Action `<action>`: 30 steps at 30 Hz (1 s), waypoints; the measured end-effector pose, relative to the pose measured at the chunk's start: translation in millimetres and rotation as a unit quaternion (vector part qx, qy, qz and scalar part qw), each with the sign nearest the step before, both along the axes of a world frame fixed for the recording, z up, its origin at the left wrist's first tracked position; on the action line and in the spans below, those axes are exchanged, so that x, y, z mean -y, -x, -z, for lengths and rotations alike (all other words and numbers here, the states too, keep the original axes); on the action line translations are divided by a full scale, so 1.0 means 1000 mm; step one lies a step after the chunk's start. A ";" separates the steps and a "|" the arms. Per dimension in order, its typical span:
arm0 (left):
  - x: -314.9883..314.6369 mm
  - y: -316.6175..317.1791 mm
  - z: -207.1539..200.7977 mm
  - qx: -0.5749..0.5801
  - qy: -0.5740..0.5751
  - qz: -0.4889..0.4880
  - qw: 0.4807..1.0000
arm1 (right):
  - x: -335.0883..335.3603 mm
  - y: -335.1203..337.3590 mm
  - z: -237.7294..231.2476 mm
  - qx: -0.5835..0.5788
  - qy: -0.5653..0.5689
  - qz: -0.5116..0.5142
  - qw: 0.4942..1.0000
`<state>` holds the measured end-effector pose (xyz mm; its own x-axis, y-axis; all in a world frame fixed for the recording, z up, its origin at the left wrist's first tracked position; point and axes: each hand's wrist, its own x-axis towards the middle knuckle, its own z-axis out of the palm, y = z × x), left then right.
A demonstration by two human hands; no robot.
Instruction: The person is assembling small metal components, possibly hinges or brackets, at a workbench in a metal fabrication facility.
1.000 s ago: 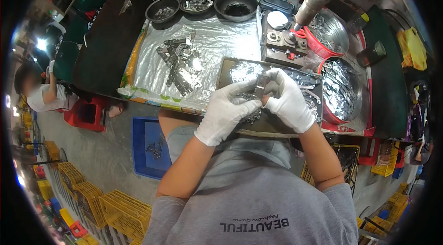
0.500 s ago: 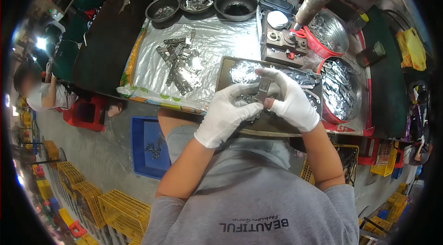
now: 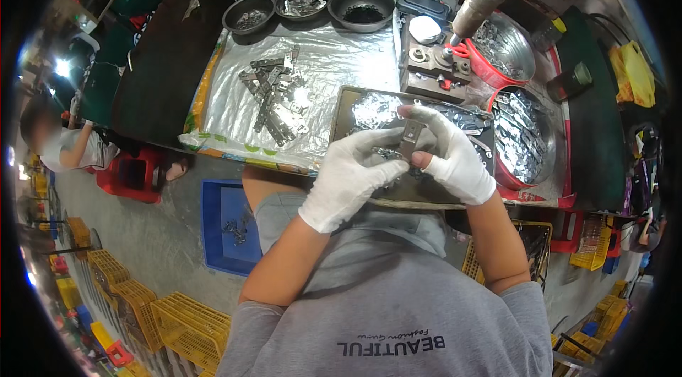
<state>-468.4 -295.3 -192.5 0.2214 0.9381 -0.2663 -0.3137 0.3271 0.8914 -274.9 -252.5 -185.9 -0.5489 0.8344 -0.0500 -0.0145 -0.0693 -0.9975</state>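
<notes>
A small, flat metal bracket (image 3: 410,137) stands nearly upright between my white-gloved hands, above a shallow tray (image 3: 346,113). My right hand (image 3: 455,162) grips it between thumb and fingers, the glove leaving some fingertips bare. Against the bracket's lower end presses the thumb of my left hand (image 3: 346,177), whose fingers curl behind. Small shiny metal pieces (image 3: 387,153) show between that thumb and fingers; whether they are held or lie in the tray beyond, I cannot tell. More loose metal parts (image 3: 376,111) lie in the tray.
A pile of metal brackets (image 3: 273,96) lies on silver sheeting left of the tray. Dark bowls (image 3: 362,9) of small parts stand behind. A press (image 3: 476,11) with a metal die block (image 3: 437,64) rises at right, beside red-rimmed tubs (image 3: 526,139). A blue bin (image 3: 231,235) sits on the floor.
The bracket has turned slightly in my fingers and now shows a flatter face with small holes. Both hands have shifted only a little.
</notes>
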 end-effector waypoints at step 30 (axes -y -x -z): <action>-0.012 -0.001 0.020 0.079 -0.057 -0.140 0.985 | 0.011 0.009 0.017 0.278 -0.263 0.162 0.910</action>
